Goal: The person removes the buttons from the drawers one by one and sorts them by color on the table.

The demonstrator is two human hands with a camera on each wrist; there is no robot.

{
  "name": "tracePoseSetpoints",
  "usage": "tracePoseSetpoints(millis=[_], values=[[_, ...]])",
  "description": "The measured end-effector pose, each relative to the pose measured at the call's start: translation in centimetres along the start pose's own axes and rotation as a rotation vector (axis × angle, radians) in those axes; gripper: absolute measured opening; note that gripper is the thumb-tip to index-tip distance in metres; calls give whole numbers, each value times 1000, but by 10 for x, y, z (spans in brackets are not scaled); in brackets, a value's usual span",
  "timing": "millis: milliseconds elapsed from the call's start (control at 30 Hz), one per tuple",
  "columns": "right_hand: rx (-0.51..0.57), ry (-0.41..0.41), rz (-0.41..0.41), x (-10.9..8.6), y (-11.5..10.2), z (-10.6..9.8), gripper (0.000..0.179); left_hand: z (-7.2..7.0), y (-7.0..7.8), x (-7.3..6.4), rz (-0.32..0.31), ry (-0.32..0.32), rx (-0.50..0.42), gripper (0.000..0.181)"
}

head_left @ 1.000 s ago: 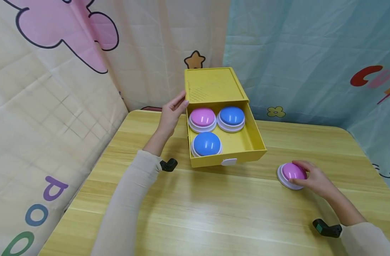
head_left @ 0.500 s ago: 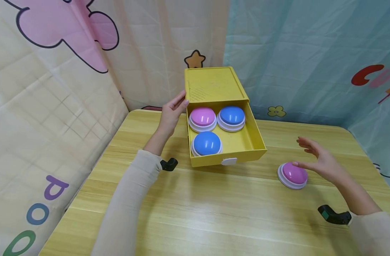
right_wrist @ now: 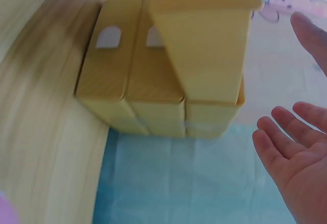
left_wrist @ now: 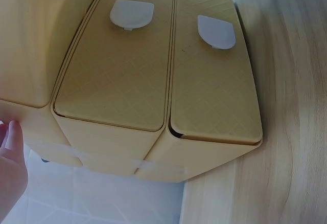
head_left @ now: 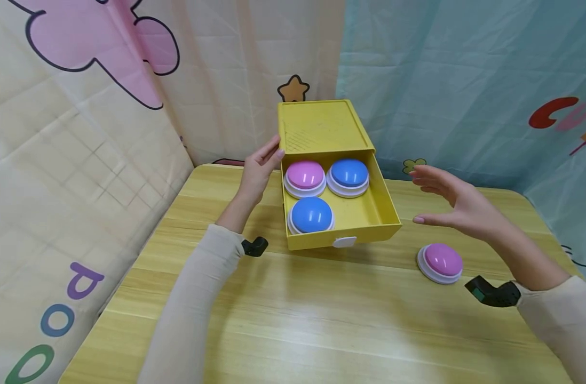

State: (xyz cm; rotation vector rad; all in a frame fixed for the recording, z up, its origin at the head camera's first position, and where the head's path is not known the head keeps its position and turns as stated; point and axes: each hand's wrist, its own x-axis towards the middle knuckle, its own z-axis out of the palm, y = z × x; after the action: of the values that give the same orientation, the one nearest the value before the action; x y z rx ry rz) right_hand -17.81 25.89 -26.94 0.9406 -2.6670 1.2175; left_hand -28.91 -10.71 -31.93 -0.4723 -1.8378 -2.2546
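Note:
A yellow drawer cabinet point(head_left: 324, 128) stands on the table with its top drawer point(head_left: 365, 213) pulled out. In that drawer lie a pink push button point(head_left: 305, 176), a blue push button point(head_left: 349, 173) behind and to its right, and another blue push button point(head_left: 312, 216) in front, all on white bases. My left hand point(head_left: 254, 176) rests its fingers against the cabinet's left side near the top. Raised over the table to the right of the drawer, my right hand point(head_left: 458, 205) holds nothing, thumb and fingers spread apart. Below it, a second pink push button point(head_left: 443, 261) sits on the table.
Two lower drawers with white pull tabs point(left_wrist: 132, 14) are shut beneath the top one. Printed curtains point(head_left: 446, 96) hang behind and to the left of the wooden table point(head_left: 322, 320). Each wrist wears a small black camera point(head_left: 254, 247).
My right hand has released the pink push button on the table, risen, and moved left and forward toward the open drawer. The left hand stays at the cabinet's side.

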Motion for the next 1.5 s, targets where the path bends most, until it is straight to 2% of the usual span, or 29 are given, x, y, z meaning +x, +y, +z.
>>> tracePoseSetpoints(millis=[133,333,533,767,900,1200,1333,1500], values=[[0,-78,-75,22,-18,7,84,0,0,0,0,5,-14,44],[87,-226,-172,58,-32,27,79,0,0,-1,2,8,-27,43],[136,-368,-166,84,-38,52,77,0,0,-1,19,9,-34,43],[152,-488,-104,100,-35,76,78,0,-2,0,26,10,-28,43],[111,-521,-93,102,-33,87,77,0,-1,0,23,3,-25,43],[-30,-511,-111,106,-34,97,75,-1,-1,1,30,12,-7,43],[-57,-510,-117,108,-36,98,72,-1,-1,0,33,14,10,43],[-42,-488,-114,107,-37,94,71,-1,-1,0,41,6,6,42]])
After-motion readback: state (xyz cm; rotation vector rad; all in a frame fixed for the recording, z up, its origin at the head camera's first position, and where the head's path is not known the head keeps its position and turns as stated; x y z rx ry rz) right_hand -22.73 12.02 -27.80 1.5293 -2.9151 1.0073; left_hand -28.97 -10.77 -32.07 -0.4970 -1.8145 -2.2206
